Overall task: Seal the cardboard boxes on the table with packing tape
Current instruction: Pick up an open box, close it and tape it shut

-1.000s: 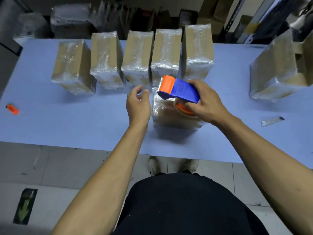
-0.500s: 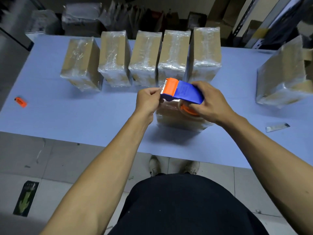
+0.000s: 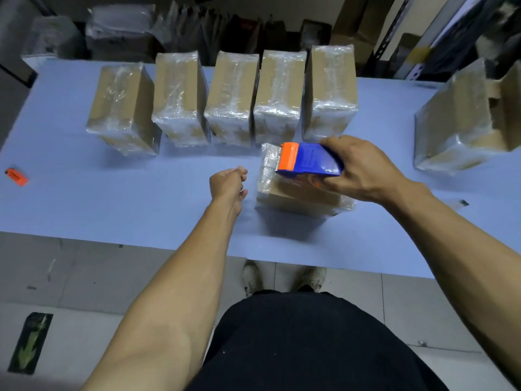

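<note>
Right hand [image 3: 363, 170] grips tape dispenser [image 3: 308, 162] over box [image 3: 296, 193]; left hand [image 3: 228, 185] curled, possibly pinching tape.

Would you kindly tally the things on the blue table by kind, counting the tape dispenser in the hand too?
Wrapped cardboard boxes: 7 (five in the back row, one under the dispenser, one at far right)
Tape dispenser: 1
Orange lighter: 1
Small flat item at right edge, too small to identify: 1
Total: 10

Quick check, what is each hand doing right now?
Left hand: fingers curled, whether it pinches clear tape cannot be told.
Right hand: grips the tape dispenser over a box.
</note>
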Tool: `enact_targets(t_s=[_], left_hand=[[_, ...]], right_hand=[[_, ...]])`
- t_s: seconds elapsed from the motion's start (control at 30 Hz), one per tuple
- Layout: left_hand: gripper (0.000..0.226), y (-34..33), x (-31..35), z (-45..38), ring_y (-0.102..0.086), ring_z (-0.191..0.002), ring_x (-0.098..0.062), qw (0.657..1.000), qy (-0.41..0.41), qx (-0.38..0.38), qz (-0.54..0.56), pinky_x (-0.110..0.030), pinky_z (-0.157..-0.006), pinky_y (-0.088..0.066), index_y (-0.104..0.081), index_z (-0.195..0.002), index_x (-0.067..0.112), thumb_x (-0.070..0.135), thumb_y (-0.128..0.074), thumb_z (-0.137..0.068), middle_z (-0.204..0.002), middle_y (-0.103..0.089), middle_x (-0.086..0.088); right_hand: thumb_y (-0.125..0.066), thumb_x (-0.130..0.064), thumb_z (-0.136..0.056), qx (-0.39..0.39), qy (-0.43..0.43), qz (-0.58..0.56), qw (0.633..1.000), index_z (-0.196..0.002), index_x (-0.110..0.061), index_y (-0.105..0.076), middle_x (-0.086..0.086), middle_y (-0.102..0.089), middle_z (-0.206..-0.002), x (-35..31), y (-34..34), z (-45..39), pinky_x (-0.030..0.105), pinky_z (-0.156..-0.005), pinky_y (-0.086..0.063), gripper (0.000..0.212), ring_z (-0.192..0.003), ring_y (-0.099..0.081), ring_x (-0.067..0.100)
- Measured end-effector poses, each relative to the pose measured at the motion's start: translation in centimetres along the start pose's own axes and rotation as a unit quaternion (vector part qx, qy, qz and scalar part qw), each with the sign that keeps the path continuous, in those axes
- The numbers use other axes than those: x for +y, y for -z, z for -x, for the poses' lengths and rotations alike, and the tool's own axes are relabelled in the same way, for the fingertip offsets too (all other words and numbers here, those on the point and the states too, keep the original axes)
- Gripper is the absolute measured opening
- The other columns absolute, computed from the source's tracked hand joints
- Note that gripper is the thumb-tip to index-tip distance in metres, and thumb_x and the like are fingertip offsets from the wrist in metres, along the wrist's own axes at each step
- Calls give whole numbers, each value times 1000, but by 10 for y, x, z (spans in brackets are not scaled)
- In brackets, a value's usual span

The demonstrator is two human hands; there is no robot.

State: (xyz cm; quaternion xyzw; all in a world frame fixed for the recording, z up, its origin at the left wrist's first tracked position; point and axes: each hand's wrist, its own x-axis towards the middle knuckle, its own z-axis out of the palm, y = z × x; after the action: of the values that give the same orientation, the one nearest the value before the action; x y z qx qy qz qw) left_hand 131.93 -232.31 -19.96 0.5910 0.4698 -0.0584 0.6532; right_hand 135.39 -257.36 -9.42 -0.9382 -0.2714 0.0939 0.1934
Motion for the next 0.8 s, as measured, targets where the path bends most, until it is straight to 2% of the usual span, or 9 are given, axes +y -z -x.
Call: enact_targets(t_s=[0.07,0.2,0.33,0.4,0.43,0.47,0.6,0.7,0.8], left_hand=[[19,-13,-6,1,-47,-56,-12,1000,26,1,-2,-25,-58,-49,-68,-73,15,17,-68,-92,-66,-61,3],[24,-30,-17,-4,-42,-38,-12,996,89,5,5,-16,-42,-38,-59,-62,14,9,-73,-81,-51,-53,-2],[19,-27,-23,-11,-47,-68,-16,987,143,-34,-60,-23,-56,-45,-59,-87,13,23,-75,-83,-80,-54,-6],[14,-28,-20,-13,-62,-74,-32,992,87,-23,-84,-34,-57,-52,-68,-92,7,20,-68,-89,-95,-66,-21],[19,-29,-17,-14,-67,-88,-40,995,47,-2,-92,-41,-68,-56,-70,-96,5,22,-64,-94,-102,-69,-24],[26,-29,-12,-15,-67,-97,-40,996,8,5,-92,-41,-76,-56,-71,-95,7,29,-58,-99,-103,-70,-20],[48,-37,8,0,-67,-82,-9,978,-106,-120,-130,-20,-61,-47,-67,-88,22,60,-39,-98,-85,-72,8],[51,-44,-1,1,-66,-97,-28,943,-184,-159,-229,-39,-85,-52,-67,-99,16,54,-34,-103,-104,-73,-10],[50,-43,-6,0,-63,-99,-32,943,-189,-150,-228,-40,-87,-49,-68,-101,12,46,-32,-108,-104,-70,-12]], right_hand=[[-69,-49,-78,15,-4,-5,1000,-105,-22,-58,1,-61,-91,-6,-4,-1,38,-69,-49,40,-81,-54,24],[-66,-49,-79,17,-13,6,1000,-102,-20,-59,2,-62,-89,-10,-10,-5,39,-69,-50,37,-82,-55,24],[-69,-46,-78,27,-22,1,999,-104,-20,-60,2,-62,-91,-7,-11,-5,38,-69,-50,38,-83,-56,25],[-68,-49,-77,31,-26,5,999,-106,-21,-60,2,-62,-92,-7,-12,-6,37,-69,-49,41,-84,-56,25],[-68,-49,-76,33,-28,8,999,-106,-22,-61,1,-62,-92,-7,-12,-7,37,-69,-49,41,-85,-57,25],[-69,-47,-76,35,-29,9,999,-107,-23,-61,1,-63,-92,-7,-13,-8,37,-70,-50,40,-85,-57,26],[-66,-51,-76,46,-46,7,998,-108,-26,-61,0,-63,-91,-9,-12,-7,37,-70,-50,41,-86,-57,24],[-65,-52,-76,47,-57,7,997,-108,-26,-62,0,-65,-92,-12,-14,-8,37,-70,-51,41,-86,-58,24],[-67,-46,-78,38,-58,18,997,-108,-27,-61,1,-64,-92,-11,-15,-9,37,-69,-50,36,-88,-58,26]])
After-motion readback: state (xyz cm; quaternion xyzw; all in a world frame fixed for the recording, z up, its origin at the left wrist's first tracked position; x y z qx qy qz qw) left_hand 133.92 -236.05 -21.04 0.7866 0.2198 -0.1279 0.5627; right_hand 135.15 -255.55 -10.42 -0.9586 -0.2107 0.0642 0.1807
